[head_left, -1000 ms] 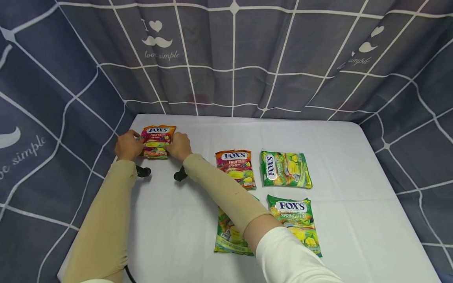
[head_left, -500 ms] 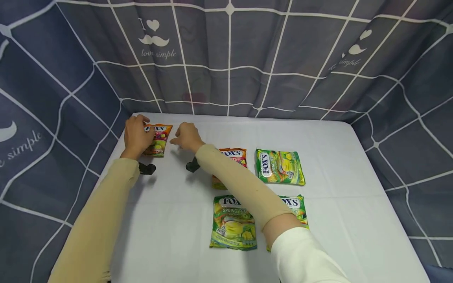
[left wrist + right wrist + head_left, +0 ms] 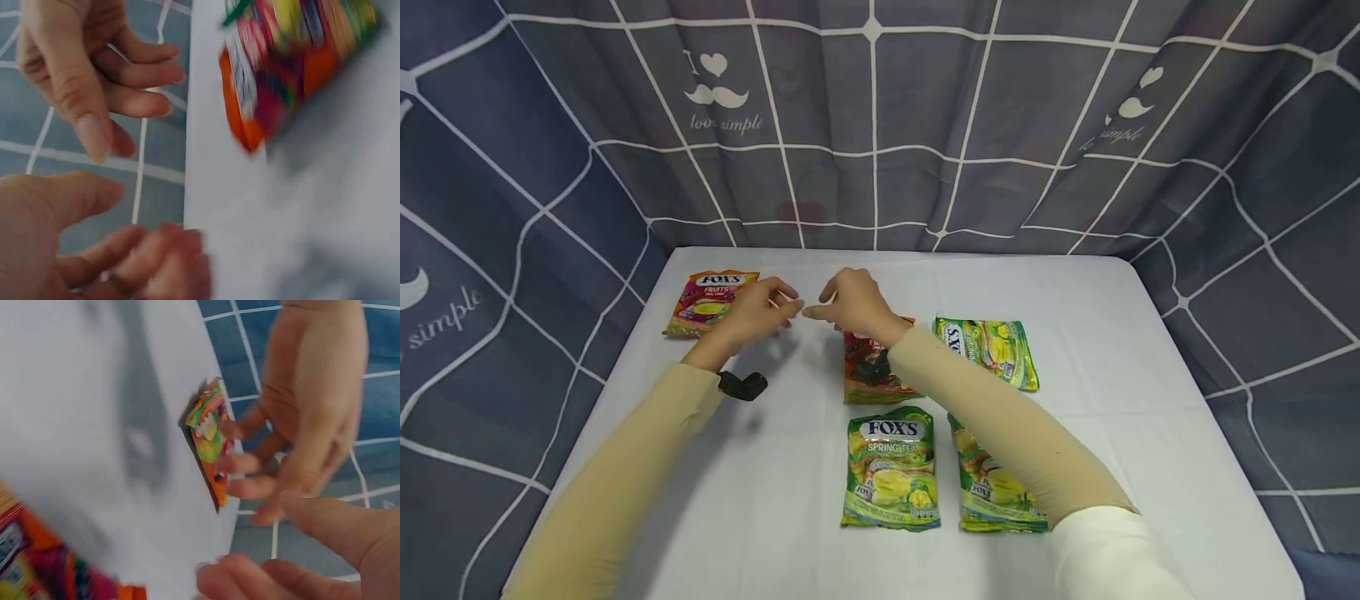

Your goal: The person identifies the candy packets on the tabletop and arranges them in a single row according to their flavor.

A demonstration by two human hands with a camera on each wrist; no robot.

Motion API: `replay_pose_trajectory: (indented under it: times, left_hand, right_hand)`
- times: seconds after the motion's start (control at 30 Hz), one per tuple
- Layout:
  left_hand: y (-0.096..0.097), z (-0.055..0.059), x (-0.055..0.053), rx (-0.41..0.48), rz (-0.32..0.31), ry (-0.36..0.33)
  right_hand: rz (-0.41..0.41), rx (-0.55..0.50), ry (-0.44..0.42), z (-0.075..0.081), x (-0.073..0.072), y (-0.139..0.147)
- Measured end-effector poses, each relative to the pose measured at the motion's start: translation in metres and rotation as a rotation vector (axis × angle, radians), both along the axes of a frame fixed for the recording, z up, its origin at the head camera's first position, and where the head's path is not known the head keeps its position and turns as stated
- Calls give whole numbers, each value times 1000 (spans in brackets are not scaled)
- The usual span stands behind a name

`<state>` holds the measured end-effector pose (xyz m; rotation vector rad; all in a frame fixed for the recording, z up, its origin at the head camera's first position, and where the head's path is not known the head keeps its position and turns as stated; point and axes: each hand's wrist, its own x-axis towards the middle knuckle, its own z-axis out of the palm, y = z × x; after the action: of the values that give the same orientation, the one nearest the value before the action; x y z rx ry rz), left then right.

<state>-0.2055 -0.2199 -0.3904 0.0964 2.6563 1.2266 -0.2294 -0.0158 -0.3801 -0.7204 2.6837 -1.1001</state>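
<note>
Two released hands: left hand (image 3: 760,312) and right hand (image 3: 854,303) hovering above the desk (image 3: 760,508)

Both are curving loosely near each other, left of upper centre. An orange-red Fruits bag (image 3: 703,305) is lying upper left, partly behind the left hand. A second Fruits bag (image 3: 880,392) is lying at centre, below the right hand. Three green Spring Tea bags (image 3: 891,479) are lying centre right and lower centre.
</note>
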Motion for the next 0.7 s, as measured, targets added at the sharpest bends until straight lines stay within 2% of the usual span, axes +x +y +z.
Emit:
replay_pose_trajectory:
  times: [0.07, 0.13, 0.23, 0.3, 0.43, 0.53, 0.7]
  left_hand:
    - [13, 0, 8, 39, -28, -97]
    - [24, -6, 14, 60, -54, -177]
    - [38, -19, 22, 47, -86, -242]
    - [45, -30, 26, 34, -94, -251]
    - [56, -47, 31, 44, -68, -248]
    - [62, -56, 32, 69, -55, -249]
    - [73, -65, 30, 87, -54, -249]
  right_hand:
    - [-24, 10, -3, 1, 6, 19]
    - [-64, 28, -3, -2, 11, 40]
    - [-122, 40, -58, -12, 18, 72]
    - [-145, 46, -105, -22, 22, 92]
    - [-178, 36, -179, -39, 29, 118]
    - [-202, 22, -205, -47, 33, 126]
    - [-177, 28, -234, -58, 35, 126]
